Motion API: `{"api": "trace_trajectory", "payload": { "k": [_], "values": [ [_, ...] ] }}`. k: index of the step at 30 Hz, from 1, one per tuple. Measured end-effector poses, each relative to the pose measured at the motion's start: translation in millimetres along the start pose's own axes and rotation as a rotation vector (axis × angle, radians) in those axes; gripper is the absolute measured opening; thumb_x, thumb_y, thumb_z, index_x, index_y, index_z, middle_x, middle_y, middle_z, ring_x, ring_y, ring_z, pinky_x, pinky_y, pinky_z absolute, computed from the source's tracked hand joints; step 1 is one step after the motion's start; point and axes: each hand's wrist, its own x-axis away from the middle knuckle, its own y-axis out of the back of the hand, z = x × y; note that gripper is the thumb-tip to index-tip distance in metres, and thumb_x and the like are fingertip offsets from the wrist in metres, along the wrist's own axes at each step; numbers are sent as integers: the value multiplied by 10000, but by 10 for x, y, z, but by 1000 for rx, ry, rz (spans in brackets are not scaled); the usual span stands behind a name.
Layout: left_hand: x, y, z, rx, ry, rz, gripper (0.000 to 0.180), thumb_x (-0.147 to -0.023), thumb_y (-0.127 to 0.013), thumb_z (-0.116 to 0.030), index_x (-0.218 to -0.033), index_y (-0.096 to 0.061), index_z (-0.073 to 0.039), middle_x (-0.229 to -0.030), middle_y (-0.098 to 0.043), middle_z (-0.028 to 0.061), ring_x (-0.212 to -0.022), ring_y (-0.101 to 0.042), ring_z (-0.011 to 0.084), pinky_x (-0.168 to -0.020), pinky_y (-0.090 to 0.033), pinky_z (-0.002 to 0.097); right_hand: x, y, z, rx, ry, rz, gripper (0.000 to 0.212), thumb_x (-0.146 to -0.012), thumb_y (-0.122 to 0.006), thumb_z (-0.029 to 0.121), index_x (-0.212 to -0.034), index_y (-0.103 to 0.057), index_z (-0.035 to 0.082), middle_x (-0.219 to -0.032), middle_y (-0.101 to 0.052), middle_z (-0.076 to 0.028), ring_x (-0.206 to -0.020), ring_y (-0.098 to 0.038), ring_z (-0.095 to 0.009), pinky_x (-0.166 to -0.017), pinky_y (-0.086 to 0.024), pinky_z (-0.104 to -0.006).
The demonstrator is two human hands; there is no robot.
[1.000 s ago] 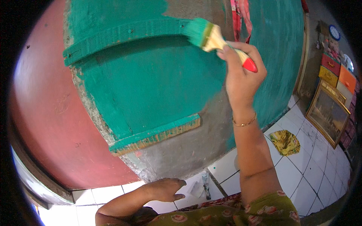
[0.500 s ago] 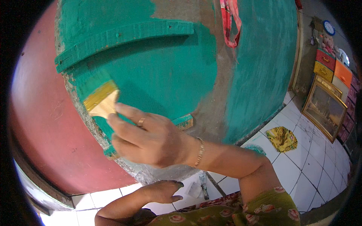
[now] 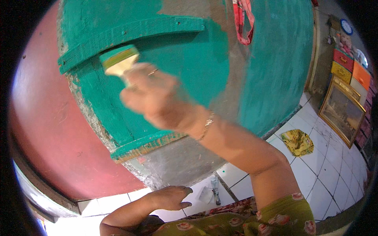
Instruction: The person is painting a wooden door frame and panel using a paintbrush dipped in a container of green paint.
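Observation:
A flat paintbrush (image 3: pixel 122 65) with a pale wooden handle is gripped in my right hand (image 3: pixel 155 96), which is blurred by motion. Green paint coats its bristle tips, which are at the green painted wall panel (image 3: pixel 169 63), just under the upper wooden strip (image 3: pixel 134 34). A lower wooden strip (image 3: pixel 151 145) has a green top and a bare, paint-flecked edge. Low in front of my body, my left hand (image 3: pixel 173 198) holds nothing, with thumb and fingers apart. Near it on the tiles lie a small tool (image 3: pixel 215 190) and a clear plastic piece (image 3: pixel 205 194).
A pink-red wall (image 3: pixel 63 129) adjoins on the left. Red straps (image 3: pixel 245 23) hang over a grey unpainted band (image 3: pixel 232 74). To the right, yellow patterned cloth (image 3: pixel 297 142) lies on white tiles, with a gold-framed picture (image 3: pixel 341 112) leaning by coloured drawers (image 3: pixel 342 61).
My right hand has moved the brush up and slightly right, from the panel's left edge to below the upper strip. The lower strip is now uncovered. My left hand stays about where it was.

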Motion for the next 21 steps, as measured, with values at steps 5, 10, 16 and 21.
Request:
{"api": "trace_trajectory", "payload": {
  "k": [5,10,16,21],
  "values": [
    [5,-44,17,15,-67,-108,521,-935,-613,-326,-1250,-514,77,-1158,-607,283,-1108,-587,430,-957,-466,494,432,534,-353,213,-118,-41,259,-690,-701,-49,-922,-700,66,-1124,-640,-154,-1034,-649,-340,-842,-559,-394],
    [-63,-16,-3,-22,-39,-47,580,-958,-585,-376,-1314,-491,72,-1265,-574,272,-1171,-570,413,-1011,-460,461,913,1040,-655,404,-337,-86,237,-724,-686,-40,-929,-695,77,-1063,-644,-148,-971,-648,-347,-836,-544,-415],
    [-161,-2,-56,-11,-22,20,602,-968,-574,-395,-1338,-484,71,-1309,-560,270,-1194,-565,405,-1033,-456,443,910,991,-214,316,-380,-62,209,-751,-705,-29,-946,-702,47,-1063,-642,-182,-964,-657,-361,-823,-547,-403],
    [-202,-44,-81,-27,-5,43,604,-965,-581,-388,-1340,-479,73,-1316,-552,273,-1197,-562,404,-1041,-451,446,669,463,164,85,-176,37,194,-752,-688,13,-945,-697,27,-1112,-628,-205,-1050,-636,-400,-914,-545,-438]
  ]
}}
